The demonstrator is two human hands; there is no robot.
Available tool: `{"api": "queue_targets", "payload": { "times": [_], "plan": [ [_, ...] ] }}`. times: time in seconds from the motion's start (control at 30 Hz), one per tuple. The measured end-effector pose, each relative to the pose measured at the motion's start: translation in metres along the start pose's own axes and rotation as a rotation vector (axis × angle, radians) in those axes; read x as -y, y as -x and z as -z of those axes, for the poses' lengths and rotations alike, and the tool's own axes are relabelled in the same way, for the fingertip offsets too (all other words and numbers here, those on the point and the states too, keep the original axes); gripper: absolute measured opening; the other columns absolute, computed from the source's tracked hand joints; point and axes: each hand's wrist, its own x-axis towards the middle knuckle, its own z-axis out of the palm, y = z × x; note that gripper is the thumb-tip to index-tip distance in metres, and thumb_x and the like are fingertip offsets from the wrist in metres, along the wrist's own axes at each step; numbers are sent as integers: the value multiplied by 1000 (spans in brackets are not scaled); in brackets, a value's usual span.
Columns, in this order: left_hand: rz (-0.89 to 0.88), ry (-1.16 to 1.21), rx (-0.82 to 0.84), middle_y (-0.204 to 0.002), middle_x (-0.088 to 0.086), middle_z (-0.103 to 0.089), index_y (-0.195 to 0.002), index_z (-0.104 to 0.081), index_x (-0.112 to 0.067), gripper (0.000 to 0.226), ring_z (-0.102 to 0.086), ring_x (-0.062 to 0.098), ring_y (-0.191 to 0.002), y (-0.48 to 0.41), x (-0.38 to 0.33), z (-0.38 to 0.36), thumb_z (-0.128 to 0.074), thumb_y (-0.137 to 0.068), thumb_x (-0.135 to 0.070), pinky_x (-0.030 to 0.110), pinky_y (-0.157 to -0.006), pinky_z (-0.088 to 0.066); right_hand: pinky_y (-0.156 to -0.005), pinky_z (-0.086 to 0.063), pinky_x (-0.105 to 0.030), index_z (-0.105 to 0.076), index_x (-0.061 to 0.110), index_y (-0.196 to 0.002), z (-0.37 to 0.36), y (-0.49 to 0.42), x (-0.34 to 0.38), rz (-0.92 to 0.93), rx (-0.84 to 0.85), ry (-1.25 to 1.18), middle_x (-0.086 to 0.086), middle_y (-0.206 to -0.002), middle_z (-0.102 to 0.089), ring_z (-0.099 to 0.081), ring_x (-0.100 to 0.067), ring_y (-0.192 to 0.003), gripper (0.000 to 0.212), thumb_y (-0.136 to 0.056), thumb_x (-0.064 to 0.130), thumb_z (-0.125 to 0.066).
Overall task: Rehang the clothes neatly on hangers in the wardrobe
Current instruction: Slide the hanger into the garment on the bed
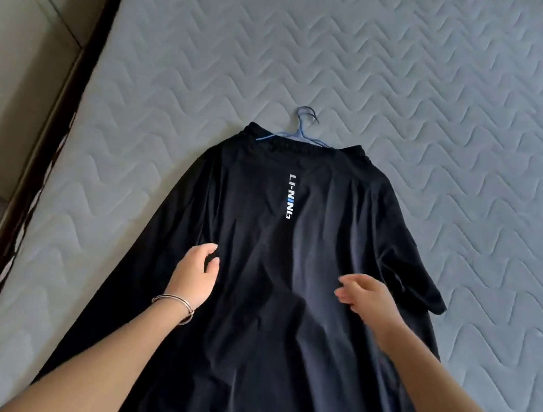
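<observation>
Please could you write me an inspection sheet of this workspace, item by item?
Surface: grey quilted mattress.
Job's things: black T-shirt spread flat on the mattress; blue hanger inside its neck, hook sticking out past the collar.
Clutter: nothing seen.
Hands: left hand, bracelet on wrist, and right hand open over the shirt, gripping nothing; right one blurred.
Cables: nothing seen.
Surroundings: dark bed frame along the mattress's left edge; no wardrobe in view.

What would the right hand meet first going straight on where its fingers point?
Probably the left hand, across the black shirt; the right hand may brush the cloth first, height unclear.
</observation>
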Motion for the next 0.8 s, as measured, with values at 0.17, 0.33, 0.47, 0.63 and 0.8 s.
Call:
{"api": "queue_targets", "payload": {
  "times": [0.17, 0.33, 0.47, 0.63, 0.8],
  "plan": [
    [-182, -390, -30, -156, 0, -22, -145, -26, -15, 53, -12, 16, -146, -122, -20, -82, -26, -97, -38, 39, -118, -12, -57, -42, -1, -64, 22, -99, -18, -116, 97, 282, -84, 155, 13, -87, -63, -58, -2, -76, 19, -90, 16, -48],
    [-285, -595, -234, -142, 2, -47, -136, -40, -16, 52, -31, 19, -136, -154, 12, -117, -31, -88, -36, 45, -110, -20, -94, -35, -18, -53, 12, -127, -34, -214, 149, 513, -176, 423, -4, -128, -56, -50, -19, -119, 37, -91, 14, -45],
    [-326, -670, -264, -144, 2, -37, -137, -34, -13, 56, -27, 22, -136, -157, 21, -123, -35, -85, -34, 43, -111, -12, -104, -35, -35, -40, 9, -138, -50, -276, 173, 510, -202, 568, -11, -139, -46, -42, -26, -127, 45, -93, 14, -44],
    [-340, -661, -282, -143, 0, -31, -135, -34, -13, 58, -22, 22, -138, -156, 23, -124, -37, -82, -35, 42, -111, -9, -88, -37, -28, -62, 7, -117, -62, -303, 177, 610, -279, 630, -13, -115, -60, -49, -27, -112, 30, -92, 13, -49],
    [-368, -649, -303, -144, -1, -33, -136, -34, -14, 57, -28, 21, -135, -155, 22, -125, -37, -83, -34, 41, -112, -9, -80, -43, -32, -70, 2, -105, -38, -262, 176, 870, -388, 592, -17, -101, -66, -57, -32, -100, 24, -91, 10, -53]
  ]
}}
